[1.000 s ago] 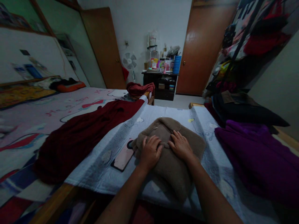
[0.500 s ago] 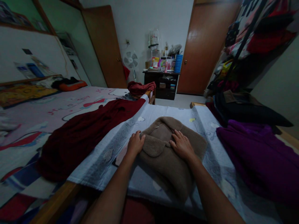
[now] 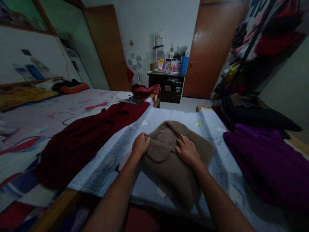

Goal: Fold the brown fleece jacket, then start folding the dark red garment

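A brown fleecy coat (image 3: 173, 167) lies folded on a pale blue patterned cloth (image 3: 96, 175), its rounded collar (image 3: 158, 151) toward the upper left and a smoother lining showing at the neck. At the coat's left edge, my left hand (image 3: 140, 145) is closed on the fabric with its fingers curled; the fingertips are partly hidden. My right hand (image 3: 188, 150) rests palm down on the coat's middle, just right of the neck opening, fingers stretched out. Beside my left wrist, a small pinkish patch with a dark edge (image 3: 123, 162) shows on the cloth.
A dark red garment (image 3: 94, 135) lies to the left on a printed bed sheet (image 3: 72, 106). Purple clothing (image 3: 263, 161) and a dark folded pile (image 3: 253, 112) sit on the right. Beyond stand a wooden rail end (image 3: 156, 100), a black cabinet (image 3: 169, 93) and a fan (image 3: 134, 62).
My left hand's fingers have curled slightly more at the coat's edge. My right hand has barely shifted, and the coat stays in place.
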Tool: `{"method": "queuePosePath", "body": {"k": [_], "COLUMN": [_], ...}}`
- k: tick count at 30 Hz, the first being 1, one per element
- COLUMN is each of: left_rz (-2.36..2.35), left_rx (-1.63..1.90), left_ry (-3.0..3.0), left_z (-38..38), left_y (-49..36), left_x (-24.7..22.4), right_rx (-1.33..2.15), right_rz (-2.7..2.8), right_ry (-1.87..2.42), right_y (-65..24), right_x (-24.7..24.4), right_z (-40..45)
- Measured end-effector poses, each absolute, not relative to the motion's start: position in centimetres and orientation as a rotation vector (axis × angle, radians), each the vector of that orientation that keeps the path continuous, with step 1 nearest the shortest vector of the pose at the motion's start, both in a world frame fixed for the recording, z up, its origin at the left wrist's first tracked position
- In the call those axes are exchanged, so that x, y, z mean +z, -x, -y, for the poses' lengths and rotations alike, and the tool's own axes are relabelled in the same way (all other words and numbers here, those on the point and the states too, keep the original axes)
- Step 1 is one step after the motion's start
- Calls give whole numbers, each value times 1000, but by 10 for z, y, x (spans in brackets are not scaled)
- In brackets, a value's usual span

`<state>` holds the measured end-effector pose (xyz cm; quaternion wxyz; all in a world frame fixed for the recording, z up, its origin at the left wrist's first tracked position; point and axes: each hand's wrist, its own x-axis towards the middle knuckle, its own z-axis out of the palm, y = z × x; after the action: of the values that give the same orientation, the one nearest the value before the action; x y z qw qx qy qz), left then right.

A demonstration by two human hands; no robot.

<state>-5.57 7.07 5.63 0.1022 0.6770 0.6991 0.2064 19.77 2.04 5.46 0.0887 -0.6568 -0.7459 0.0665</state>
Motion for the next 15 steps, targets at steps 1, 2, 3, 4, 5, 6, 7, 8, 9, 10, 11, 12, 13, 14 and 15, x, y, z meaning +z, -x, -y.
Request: {"method": "queuePosePath", "body": {"k": [1, 2, 3, 4, 5, 6, 7, 8, 9, 10, 11, 12, 13, 14, 15], "left_rz": [-2028, -2005, -1994, -1984, -1974, -1964, -1953, -1942, -1931, -1924, -1923, -1927, -1937, -1953, -1974], "left_rx": [594, 562, 502, 424, 341, 262, 197, 151, 126, 116, 105, 95, 86, 76, 66], "left_ry": [-1967, -1942, -1933, -1941, -1958, -1977, -1998, -2015, -2031, -2045, -2058, -2069, -2074, -2074, -2069], "left_z": [-76, -81, -88, -94, -100, -105, -111, -115, -118, -121, -122, -123, -123, -122, -120], "left_y": [55, 54, 53, 51, 49, 47, 45, 44, 43, 43, 43, 43, 44, 44, 43], "left_x": [60, 64, 68, 71, 75, 78, 80, 81, 82, 82, 82, 81, 79, 78, 76], "right_rx": [196, 196, 196, 198, 200, 202, 202, 199, 194, 187, 181, 176, 174, 174, 174], "right_rz": [2217, 2214, 2210, 2208, 2209, 2210, 2211, 2211, 2210, 2209, 2206, 2204, 2205, 2205, 2205], "right_ry": [1959, 1964, 1968, 1971, 1973, 1973, 1973, 1972, 1970, 1967, 1966, 1965, 1963, 1962, 1962], "right_y": [-198, -198, -197, -197, -197, -197, -197, -197, -196, -196, -196, -196, -196, -196, -196], "right_x": [55, 55, 55, 55, 55, 55, 55, 55, 55, 55, 55, 55, 54, 54, 54], "right_z": [-20, -20, -20, -20, -20, -20, -19, -19, -19, -18, -18, -18, -17, -17, -18]}}
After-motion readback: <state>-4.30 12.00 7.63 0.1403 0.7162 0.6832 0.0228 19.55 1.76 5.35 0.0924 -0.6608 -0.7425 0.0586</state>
